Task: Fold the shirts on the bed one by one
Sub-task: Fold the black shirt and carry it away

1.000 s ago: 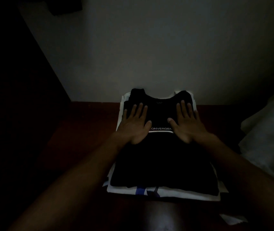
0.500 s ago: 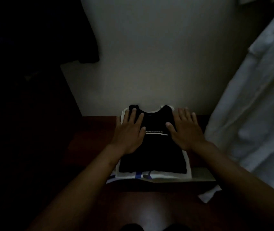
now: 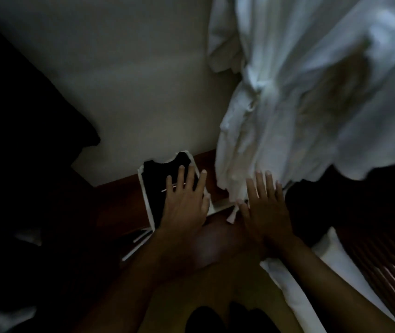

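Observation:
A folded black shirt (image 3: 154, 188) with a thin white stripe lies on top of a folded white shirt (image 3: 146, 198), stacked on a dark red-brown wooden surface (image 3: 119, 195) against the wall. My left hand (image 3: 184, 200) lies flat with spread fingers over the right part of the black shirt. My right hand (image 3: 265, 205) is off the stack, fingers straight and spread, hovering by the lower edge of a hanging white fabric (image 3: 287, 104). It holds nothing.
A pale wall (image 3: 119, 80) stands behind the stack. The crumpled white fabric fills the upper right. White bedding (image 3: 295, 292) lies at the lower right beside a dark slatted surface (image 3: 388, 265). The left side is in deep shadow. Dark feet (image 3: 227, 318) show at the bottom.
The view has swung down and to the right. My right hand has left the black shirt and moved right toward the white fabric. My left hand has slid toward the stack's right side.

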`<state>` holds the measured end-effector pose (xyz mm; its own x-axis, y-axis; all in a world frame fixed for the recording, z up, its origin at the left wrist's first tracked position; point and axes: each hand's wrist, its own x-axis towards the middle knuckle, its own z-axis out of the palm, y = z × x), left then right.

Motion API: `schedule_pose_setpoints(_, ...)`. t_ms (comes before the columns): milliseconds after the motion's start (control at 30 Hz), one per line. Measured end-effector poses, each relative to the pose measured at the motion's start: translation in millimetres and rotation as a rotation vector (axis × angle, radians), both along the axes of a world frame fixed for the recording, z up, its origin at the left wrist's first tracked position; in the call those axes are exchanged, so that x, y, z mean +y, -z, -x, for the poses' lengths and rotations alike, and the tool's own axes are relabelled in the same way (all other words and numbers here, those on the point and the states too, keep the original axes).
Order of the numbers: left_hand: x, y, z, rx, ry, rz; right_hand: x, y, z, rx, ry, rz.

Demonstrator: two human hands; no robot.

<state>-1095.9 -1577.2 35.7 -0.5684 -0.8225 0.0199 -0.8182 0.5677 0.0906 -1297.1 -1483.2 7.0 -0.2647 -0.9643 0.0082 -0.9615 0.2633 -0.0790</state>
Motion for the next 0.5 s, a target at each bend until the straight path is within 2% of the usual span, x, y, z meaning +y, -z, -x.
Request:
schedule_pose_setpoints(100,27.7,-42.4,32.8,0.031,0.166,0.022,63.1,-45.7,16.5,0.034,0.15,0.037)
schedule_pose_setpoints(267,92.9,-81.5,87.7,0.165,0.564,0.02,181.9,-96.8,18.8,0.121,0.505,0.091)
schedule_pose_setpoints(500,247.7,-108.0,145.9,0.117,1.11,0.059,370.9,-123.8,-38.3,0.205,1.067,0.074)
